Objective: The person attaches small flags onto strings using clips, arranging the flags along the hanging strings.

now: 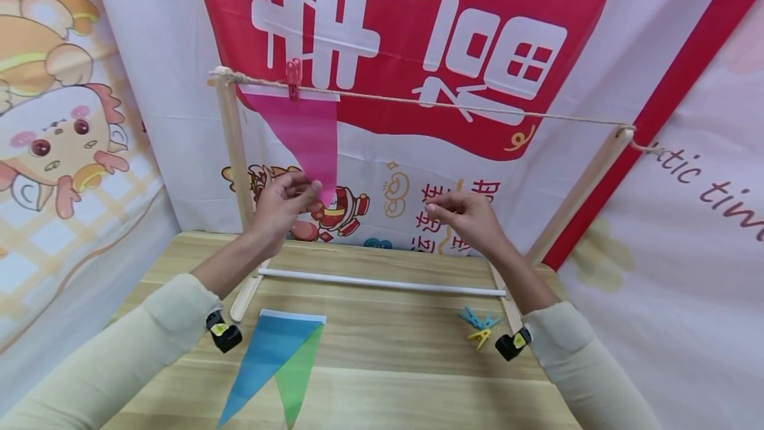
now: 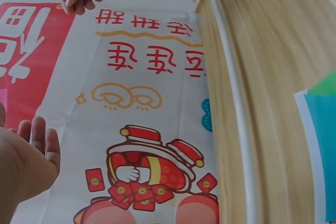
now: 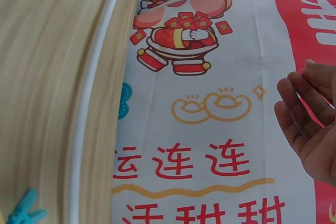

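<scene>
A pink triangular pennant (image 1: 301, 138) hangs from a rope (image 1: 477, 108), held there by a red clothespin (image 1: 293, 78). My left hand (image 1: 286, 201) is raised at the pennant's lower tip, fingertips touching it or just beside it. In the left wrist view the left hand (image 2: 31, 156) shows relaxed, fairly straight fingers with nothing between them. My right hand (image 1: 462, 212) hovers to the right, below the rope, fingers loosely bent and empty. The right wrist view shows the right hand (image 3: 310, 124) with its palm open.
The rope spans two wooden posts (image 1: 234, 151) (image 1: 581, 194) joined by a white rod (image 1: 382, 282) on the wooden table (image 1: 388, 377). A blue pennant (image 1: 268, 350) and a green pennant (image 1: 296, 377) lie near me. Blue (image 1: 474, 318) and yellow (image 1: 481, 337) clothespins lie at right.
</scene>
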